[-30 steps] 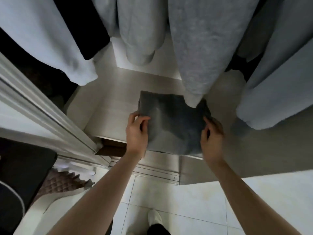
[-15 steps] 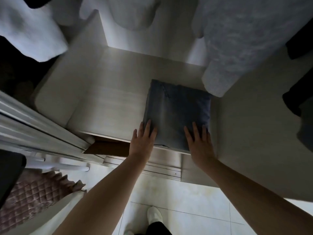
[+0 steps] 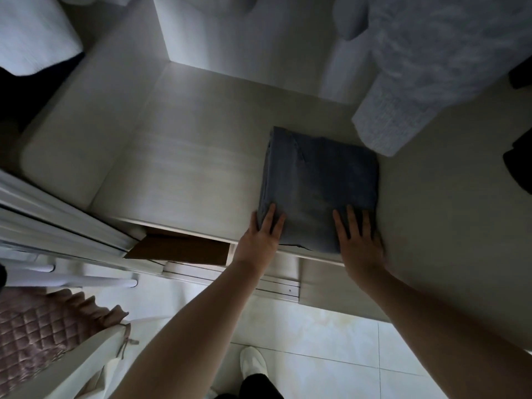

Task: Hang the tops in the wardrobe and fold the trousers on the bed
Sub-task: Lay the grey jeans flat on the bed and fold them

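Observation:
A folded pair of dark blue-grey trousers [image 3: 319, 185] lies flat on the pale wardrobe shelf [image 3: 184, 174], against the right partition. My left hand [image 3: 262, 237] rests with straight fingers on the near left corner of the trousers. My right hand [image 3: 359, 240] lies flat on the near right part of them. Hanging tops fill the top of the view: a grey fuzzy sleeve [image 3: 403, 105] at the right, a white one [image 3: 31, 33] at the left.
The wardrobe's sliding door frame [image 3: 63, 228] runs along the left. A brown panel [image 3: 178, 249] shows under the shelf's front edge. A pink quilted bed cover [image 3: 40, 338] is at lower left. Below lie white floor tiles [image 3: 316, 347] and my shoe [image 3: 253, 367].
My hands gripped the trousers by their sides and set them on the shelf; now both lie flat on top. The view has dropped closer to the shelf.

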### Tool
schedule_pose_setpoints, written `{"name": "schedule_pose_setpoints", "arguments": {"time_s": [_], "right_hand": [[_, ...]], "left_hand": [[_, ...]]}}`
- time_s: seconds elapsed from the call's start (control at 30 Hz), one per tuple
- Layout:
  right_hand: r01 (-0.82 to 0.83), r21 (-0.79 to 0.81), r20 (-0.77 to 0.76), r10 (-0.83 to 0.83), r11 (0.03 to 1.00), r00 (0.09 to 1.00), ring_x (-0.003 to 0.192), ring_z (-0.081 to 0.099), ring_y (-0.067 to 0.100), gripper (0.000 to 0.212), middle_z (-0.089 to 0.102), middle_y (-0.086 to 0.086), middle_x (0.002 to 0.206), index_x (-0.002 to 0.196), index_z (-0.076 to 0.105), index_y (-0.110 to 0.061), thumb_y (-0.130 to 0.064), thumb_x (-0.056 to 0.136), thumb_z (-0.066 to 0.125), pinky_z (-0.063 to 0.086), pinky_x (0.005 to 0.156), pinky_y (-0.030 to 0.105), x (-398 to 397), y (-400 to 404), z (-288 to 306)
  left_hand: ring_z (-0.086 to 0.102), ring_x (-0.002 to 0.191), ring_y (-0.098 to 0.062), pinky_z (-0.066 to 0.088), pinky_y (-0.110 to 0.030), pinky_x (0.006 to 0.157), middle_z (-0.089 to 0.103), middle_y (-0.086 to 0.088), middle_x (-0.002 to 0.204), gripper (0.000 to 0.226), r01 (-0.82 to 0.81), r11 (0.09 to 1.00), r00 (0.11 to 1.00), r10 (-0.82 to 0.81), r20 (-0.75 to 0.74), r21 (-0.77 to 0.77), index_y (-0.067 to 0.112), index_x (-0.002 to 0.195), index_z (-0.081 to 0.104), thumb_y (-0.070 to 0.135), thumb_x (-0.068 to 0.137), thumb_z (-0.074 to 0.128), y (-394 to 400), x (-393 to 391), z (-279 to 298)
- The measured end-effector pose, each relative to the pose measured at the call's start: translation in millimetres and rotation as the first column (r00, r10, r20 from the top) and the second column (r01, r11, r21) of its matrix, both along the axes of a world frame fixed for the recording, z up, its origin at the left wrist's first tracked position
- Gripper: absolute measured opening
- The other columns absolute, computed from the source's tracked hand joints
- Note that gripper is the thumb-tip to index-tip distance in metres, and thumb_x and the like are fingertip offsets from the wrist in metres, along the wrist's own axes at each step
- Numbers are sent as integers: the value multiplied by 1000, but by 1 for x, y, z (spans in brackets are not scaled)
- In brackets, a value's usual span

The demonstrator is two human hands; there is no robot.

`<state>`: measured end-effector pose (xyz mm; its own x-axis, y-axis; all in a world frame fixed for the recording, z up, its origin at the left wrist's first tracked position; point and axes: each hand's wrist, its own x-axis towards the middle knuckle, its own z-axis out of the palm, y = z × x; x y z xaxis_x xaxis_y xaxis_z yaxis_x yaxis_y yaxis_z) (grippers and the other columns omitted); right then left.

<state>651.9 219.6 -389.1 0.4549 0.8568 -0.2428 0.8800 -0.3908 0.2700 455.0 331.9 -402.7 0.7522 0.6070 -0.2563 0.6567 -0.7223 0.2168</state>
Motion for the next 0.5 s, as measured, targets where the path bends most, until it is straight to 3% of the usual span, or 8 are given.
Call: {"name": "schedule_pose_setpoints", "arguments": {"time_s": [0.07,0.1,0.17,0.23,0.3,0.37,0.5], "right_hand": [[-3,-9,1,3,1000,1000,130,40,49,63,34,23,149,147,23,-14,-13,85,29,48,88,54,0,-10,-1],[-6,-17,-4,6,1000,1000,131,38,49,64,33,24,150,148,22,-13,-14,85,29,47,90,55,0,-13,-1],[8,-41,-31,-9,999,999,133,35,49,71,30,25,151,149,21,-12,-13,82,43,44,94,56,-3,-12,1],[26,-87,-53,-30,996,998,138,26,48,92,20,24,155,152,17,-14,-14,73,65,37,102,56,-7,-11,4],[29,-140,-52,-36,990,998,143,11,46,106,2,24,158,153,3,-15,-23,72,71,26,110,54,-9,-12,9],[9,-183,-28,-14,983,1000,144,1,43,104,-11,23,157,152,-8,-15,-29,78,64,19,114,51,-13,-14,16],[58,-236,-103,-85,970,991,144,8,39,88,-1,22,158,153,-3,-14,-31,87,53,20,115,49,-29,-9,36]], "left_hand": [[39,132,-53,53,-48,93,24,-19,158,76,-40,999,997,40,66,6,13,152,32,13,86,69,-3,0,-1],[40,132,-53,51,-51,96,24,-19,158,76,-30,999,996,28,80,27,12,151,32,15,85,70,-3,-2,-4],[17,144,-49,29,-55,115,-3,-14,163,74,3,999,1000,-3,1,37,17,157,6,22,98,51,-2,-6,-8],[1,148,-44,13,-57,119,-19,-9,162,74,-11,1000,996,13,-86,28,21,155,-11,27,102,41,-3,-6,-1],[-2,148,-43,10,-58,119,-20,-6,162,75,-40,999,992,42,-118,26,21,155,-12,27,102,41,-6,-4,8],[0,149,-42,11,-56,120,-15,-4,163,71,-58,998,989,58,-135,-1,18,156,-9,22,103,39,-9,-8,17],[1,149,-40,19,-53,119,-10,-3,164,71,-30,1000,978,28,-209,-6,16,156,-2,14,100,43,-13,-28,34]]}}
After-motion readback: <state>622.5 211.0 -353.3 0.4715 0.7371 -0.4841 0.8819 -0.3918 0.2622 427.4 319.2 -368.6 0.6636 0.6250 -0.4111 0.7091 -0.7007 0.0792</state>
